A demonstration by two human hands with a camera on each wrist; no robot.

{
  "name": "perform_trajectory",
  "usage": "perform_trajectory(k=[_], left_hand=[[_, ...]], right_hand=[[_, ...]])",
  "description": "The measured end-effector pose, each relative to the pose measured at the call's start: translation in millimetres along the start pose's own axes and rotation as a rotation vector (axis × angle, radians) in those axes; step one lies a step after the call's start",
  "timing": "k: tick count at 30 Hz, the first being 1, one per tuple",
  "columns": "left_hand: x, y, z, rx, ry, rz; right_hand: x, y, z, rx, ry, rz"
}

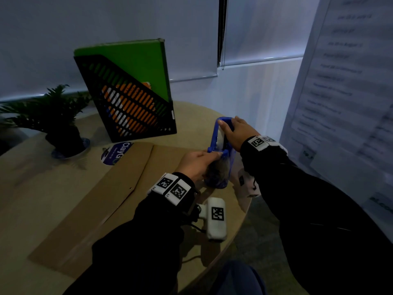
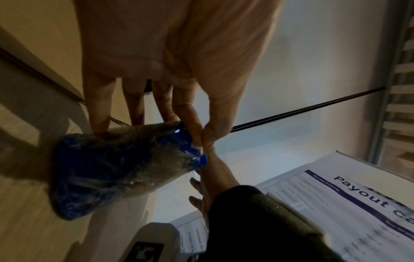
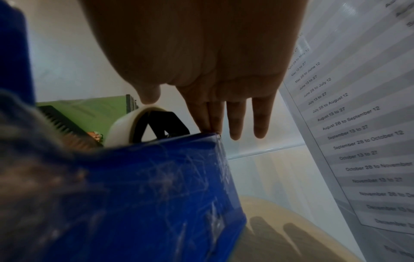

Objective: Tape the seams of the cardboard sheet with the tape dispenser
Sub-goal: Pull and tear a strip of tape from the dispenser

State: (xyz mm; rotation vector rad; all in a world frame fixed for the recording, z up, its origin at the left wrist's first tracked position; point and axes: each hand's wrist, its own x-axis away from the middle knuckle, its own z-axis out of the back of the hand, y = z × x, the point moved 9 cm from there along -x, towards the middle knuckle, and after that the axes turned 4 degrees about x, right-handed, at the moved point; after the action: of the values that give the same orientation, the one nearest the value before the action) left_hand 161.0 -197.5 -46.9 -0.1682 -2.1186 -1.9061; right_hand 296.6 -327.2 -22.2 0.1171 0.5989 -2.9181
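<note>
A flattened brown cardboard sheet [image 1: 95, 199] lies on the round wooden table [image 1: 191, 116]. At its right end, a blue tape dispenser [image 1: 221, 143] stands tilted above the table edge. My left hand [image 1: 212, 155] pinches the dispenser frame between thumb and index finger [image 2: 195, 131], with the other fingers against the tape-wrapped handle [image 2: 112, 168]. My right hand [image 1: 228, 124] lies over the dispenser's far end. Its thumb tip touches the clear tape roll [image 3: 125, 127]. Its straight index and middle fingers [image 3: 210, 120] touch the blue frame's [image 3: 156, 186] top edge, while the other two fingers hang free.
A black slotted file holder [image 1: 127, 107] with green and orange folders stands at the table's back. A potted plant [image 1: 53, 116] stands at the back left. A round blue sticker [image 1: 117, 152] lies by the cardboard's far edge. A printed banner [image 1: 340, 103] hangs close on the right.
</note>
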Motion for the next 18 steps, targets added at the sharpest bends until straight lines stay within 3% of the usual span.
perform_trajectory(k=[18], left_hand=[[-0.3,1.2,2.6,-0.002,0.008,-0.069]], right_hand=[[4.7,0.0,1.1,0.004,-0.018,-0.013]])
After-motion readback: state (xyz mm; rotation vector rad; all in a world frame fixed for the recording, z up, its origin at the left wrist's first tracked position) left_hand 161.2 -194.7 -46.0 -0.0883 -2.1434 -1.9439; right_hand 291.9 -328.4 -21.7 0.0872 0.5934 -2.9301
